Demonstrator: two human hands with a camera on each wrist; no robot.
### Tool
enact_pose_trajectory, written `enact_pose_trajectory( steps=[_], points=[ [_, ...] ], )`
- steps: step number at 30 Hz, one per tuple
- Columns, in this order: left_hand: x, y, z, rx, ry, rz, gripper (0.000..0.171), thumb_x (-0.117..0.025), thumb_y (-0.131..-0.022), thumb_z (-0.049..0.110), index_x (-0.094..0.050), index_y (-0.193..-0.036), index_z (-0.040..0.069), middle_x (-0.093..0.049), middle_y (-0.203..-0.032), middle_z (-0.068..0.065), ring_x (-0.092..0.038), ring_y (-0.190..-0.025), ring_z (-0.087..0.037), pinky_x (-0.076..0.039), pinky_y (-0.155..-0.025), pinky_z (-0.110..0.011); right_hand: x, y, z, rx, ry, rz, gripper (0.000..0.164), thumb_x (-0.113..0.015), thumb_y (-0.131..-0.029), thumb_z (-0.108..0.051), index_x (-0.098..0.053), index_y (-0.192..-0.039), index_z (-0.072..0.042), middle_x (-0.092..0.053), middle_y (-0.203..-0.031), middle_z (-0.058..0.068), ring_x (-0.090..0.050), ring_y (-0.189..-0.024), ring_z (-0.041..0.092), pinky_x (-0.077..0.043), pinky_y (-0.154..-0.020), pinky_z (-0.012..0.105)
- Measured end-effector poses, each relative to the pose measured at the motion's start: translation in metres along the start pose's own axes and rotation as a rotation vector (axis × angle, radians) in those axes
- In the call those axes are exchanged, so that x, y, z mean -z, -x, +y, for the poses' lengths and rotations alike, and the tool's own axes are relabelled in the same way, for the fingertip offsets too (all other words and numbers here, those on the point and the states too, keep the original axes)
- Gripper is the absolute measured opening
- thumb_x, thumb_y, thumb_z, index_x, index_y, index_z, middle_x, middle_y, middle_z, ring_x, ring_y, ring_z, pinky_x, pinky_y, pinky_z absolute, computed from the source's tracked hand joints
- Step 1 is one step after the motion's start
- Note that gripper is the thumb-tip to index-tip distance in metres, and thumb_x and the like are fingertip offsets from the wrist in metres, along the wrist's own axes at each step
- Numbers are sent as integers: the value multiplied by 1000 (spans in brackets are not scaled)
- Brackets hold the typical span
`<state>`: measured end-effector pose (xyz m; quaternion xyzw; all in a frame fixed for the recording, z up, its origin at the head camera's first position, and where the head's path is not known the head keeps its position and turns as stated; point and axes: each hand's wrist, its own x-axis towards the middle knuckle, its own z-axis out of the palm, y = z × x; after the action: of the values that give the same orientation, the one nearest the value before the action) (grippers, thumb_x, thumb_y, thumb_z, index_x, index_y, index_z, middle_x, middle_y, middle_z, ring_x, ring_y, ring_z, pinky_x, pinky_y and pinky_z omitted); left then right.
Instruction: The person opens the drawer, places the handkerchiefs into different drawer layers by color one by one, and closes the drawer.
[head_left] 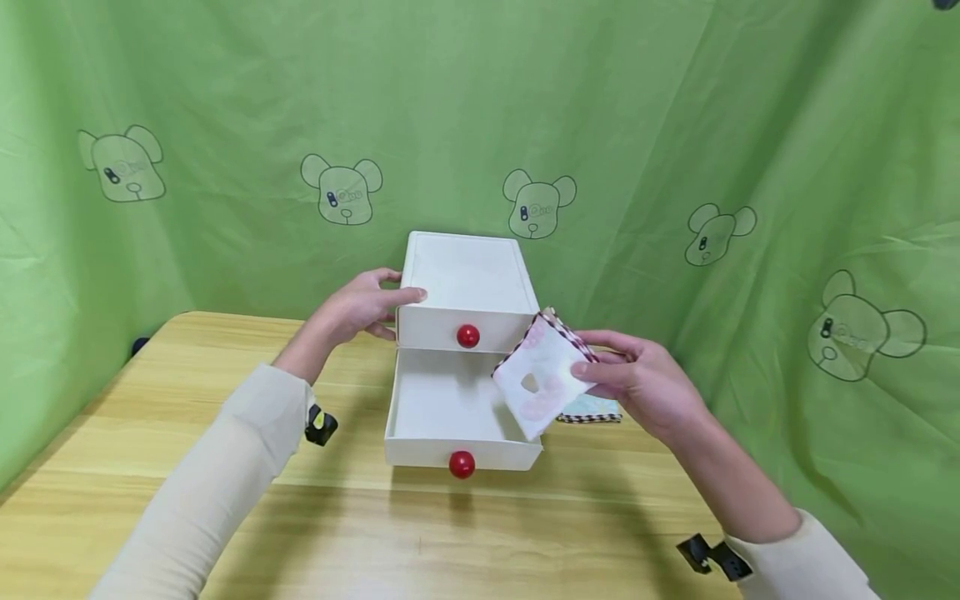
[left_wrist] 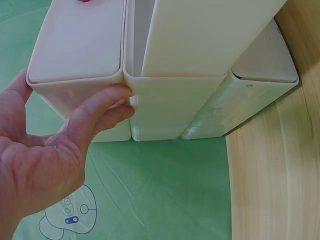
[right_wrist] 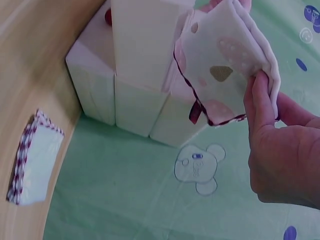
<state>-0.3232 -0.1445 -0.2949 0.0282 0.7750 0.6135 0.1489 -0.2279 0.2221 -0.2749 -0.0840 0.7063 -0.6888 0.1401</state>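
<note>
A white drawer cabinet (head_left: 471,271) with red knobs stands on the table, its middle drawer (head_left: 450,404) pulled out. My left hand (head_left: 363,302) holds the cabinet's upper left side. The thumb lies on the top, and in the left wrist view other fingertips (left_wrist: 120,92) reach the seam under the top tier. With thumb and fingers, my right hand (head_left: 637,375) pinches a folded white cloth (head_left: 542,379) with pink patches and a dark checked edge. It is held up, tilted, over the right side of the open drawer.
A folded pale blue cloth (head_left: 591,408) with a checked edge lies on the wooden table (head_left: 337,525), right of the cabinet. Behind the table hangs a green curtain (head_left: 450,100) with bear heads. The top drawer's red knob (head_left: 468,336) juts out above the open drawer.
</note>
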Motion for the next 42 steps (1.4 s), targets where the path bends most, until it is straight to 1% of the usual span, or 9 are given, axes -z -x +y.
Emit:
enact_pose_trajectory(
  steps=[5,10,16,18,25,27,30,36,42],
  points=[
    [1,-1,-1,-6,-1,0,86,-70,-97,32,-19,-160,6,-56,-137,-25,-61,-125,-43,-66,-83,-40,-14,-4,6,-7,11,17,55,-73,-90,1,-51,-140,4,-76,-103,2,-73,-91,14,-64,-85,27],
    [1,-1,-1,-6,-4,3,86,-70,-97,32,-19,-161,7,-56,-138,-25,-60,-126,-44,-66,-83,-40,-29,-9,13,-31,-7,44,61,-70,-90,4,-45,-146,6,-74,-107,3,-74,-93,15,-63,-87,27],
    [0,0,-1,-5,0,4,85,-70,-97,32,-19,-160,7,-55,-139,-25,-58,-127,-45,-66,-83,-40,-42,-12,19,-42,-17,77,62,-68,-91,5,-44,-148,5,-68,-121,13,-73,-99,17,-62,-93,29],
    [0,-1,-1,-8,-1,3,85,-70,-97,32,-19,-160,6,-55,-139,-26,-58,-127,-45,-66,-83,-40,-45,-13,20,-42,-29,88,61,-68,-91,6,-45,-147,5,-67,-122,15,-73,-99,18,-61,-94,29],
    [1,-2,-2,-3,-7,6,85,-69,-97,32,-19,-160,7,-55,-139,-25,-58,-128,-45,-66,-84,-40,-53,-17,25,-35,-62,134,60,-68,-90,8,-47,-146,4,-73,-107,6,-74,-92,16,-63,-89,28],
    [1,-3,-2,-3,-7,5,85,-69,-97,33,-19,-161,7,-55,-139,-25,-57,-129,-45,-66,-84,-40,-55,-18,28,-36,-64,146,60,-68,-89,8,-48,-145,3,-73,-106,5,-74,-90,14,-64,-87,27],
    [1,-2,-2,-4,-11,7,85,-69,-97,33,-19,-161,7,-55,-140,-25,-57,-129,-45,-66,-84,-40,-59,-20,33,-37,-60,163,59,-69,-89,8,-50,-145,1,-73,-109,5,-73,-89,14,-64,-85,26],
    [1,-1,-1,-6,-6,4,86,-70,-97,33,-19,-161,7,-56,-139,-25,-59,-128,-43,-66,-84,-40,-68,-23,44,-48,-54,176,57,-69,-90,7,-52,-144,0,-70,-117,11,-72,-93,14,-64,-88,27],
    [0,-1,-1,-4,-11,9,85,-70,-97,33,-20,-160,7,-57,-137,-24,-60,-126,-43,-66,-84,-40,-75,-24,52,-64,-63,161,58,-69,-89,7,-51,-144,2,-68,-125,20,-73,-95,16,-63,-89,28]
  ],
)
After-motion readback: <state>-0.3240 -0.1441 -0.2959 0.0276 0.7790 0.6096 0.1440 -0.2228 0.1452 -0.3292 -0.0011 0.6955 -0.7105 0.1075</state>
